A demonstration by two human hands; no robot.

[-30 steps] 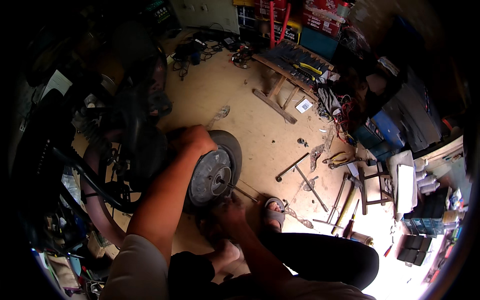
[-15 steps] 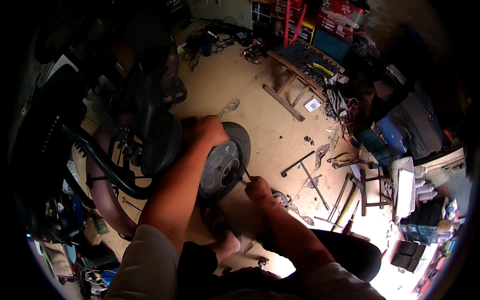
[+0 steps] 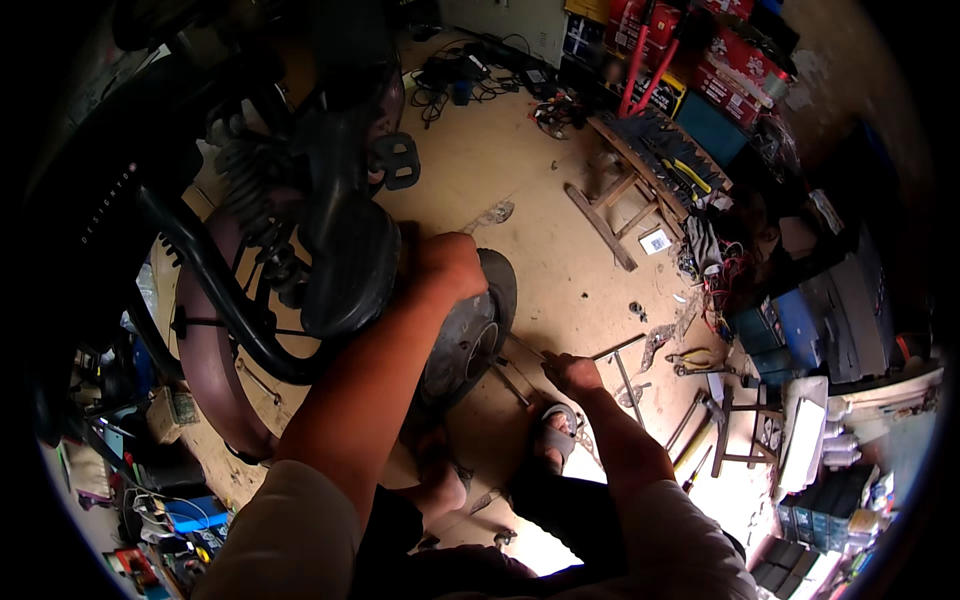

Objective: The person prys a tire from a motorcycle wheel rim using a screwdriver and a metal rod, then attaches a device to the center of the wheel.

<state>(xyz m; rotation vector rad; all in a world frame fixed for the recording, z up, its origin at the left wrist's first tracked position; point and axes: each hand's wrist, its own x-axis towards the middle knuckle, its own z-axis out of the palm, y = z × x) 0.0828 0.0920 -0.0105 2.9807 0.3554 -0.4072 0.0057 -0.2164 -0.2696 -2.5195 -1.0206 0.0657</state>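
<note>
Wheel [image 3: 464, 350] is best kept steady: left hand [image 3: 450, 266], grip curled over its upper edge; right hand [image 3: 574, 374], grip closed around slim rod [image 3: 527, 347] beside it.

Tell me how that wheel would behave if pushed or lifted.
The wheel looks apt to roll, given its round tire. It is probably heavy for its size, since a broad, metal-looking hub fills its middle. It might tip without the left hand, which grips its upper edge.
</note>
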